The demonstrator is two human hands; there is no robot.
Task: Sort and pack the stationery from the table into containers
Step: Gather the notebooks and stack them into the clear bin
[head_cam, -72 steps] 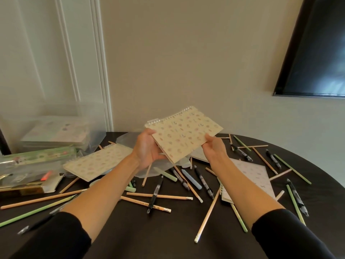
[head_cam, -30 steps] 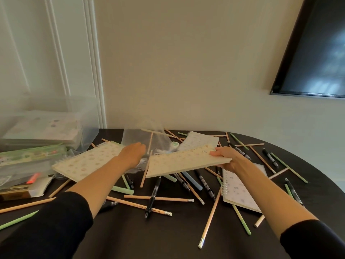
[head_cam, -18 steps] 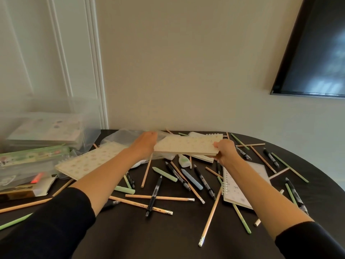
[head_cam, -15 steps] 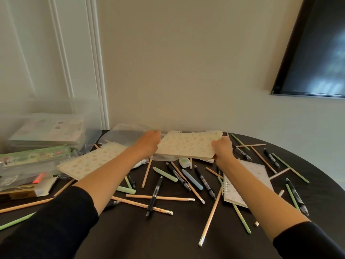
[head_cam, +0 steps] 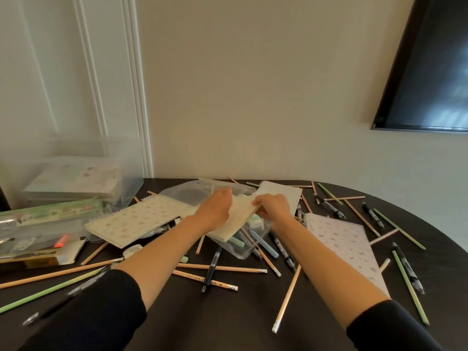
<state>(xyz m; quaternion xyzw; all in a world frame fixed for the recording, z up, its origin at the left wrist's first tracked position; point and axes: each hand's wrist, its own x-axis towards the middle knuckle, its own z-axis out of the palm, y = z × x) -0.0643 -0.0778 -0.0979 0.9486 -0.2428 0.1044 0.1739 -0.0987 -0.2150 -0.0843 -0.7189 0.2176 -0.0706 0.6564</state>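
Over the middle of the dark round table [head_cam: 253, 325], both hands work one cream dotted notebook [head_cam: 236, 219] at the mouth of a clear plastic pouch [head_cam: 243, 247]. Left hand [head_cam: 215, 209] lies curled on top of the notebook, fingers over its far edge. Right hand [head_cam: 272, 207] pinches the notebook's right corner, maybe with the pouch rim too, cannot tell. Notebook is tilted, lower end toward the person, and seems partly inside the pouch; how far is unclear. Pouch rests on loose pens and pencils, a pale green marker [head_cam: 236, 241] and a blue pen [head_cam: 264, 244] showing through it.

Second dotted notebook [head_cam: 136, 221] lies flat just left of the hands. White patterned notebook [head_cam: 347, 244] lies to the right, under the right forearm's edge. Another notebook [head_cam: 281, 196] sits behind the right hand. Wooden pencils [head_cam: 220, 268], green pencils [head_cam: 410, 282] and black pens [head_cam: 211, 268] are scattered all over. Clear storage box [head_cam: 76, 178] stands far left with notebooks inside, a clear pencil case [head_cam: 48, 221] in front of it. Black sleeves are pushed up both forearms.
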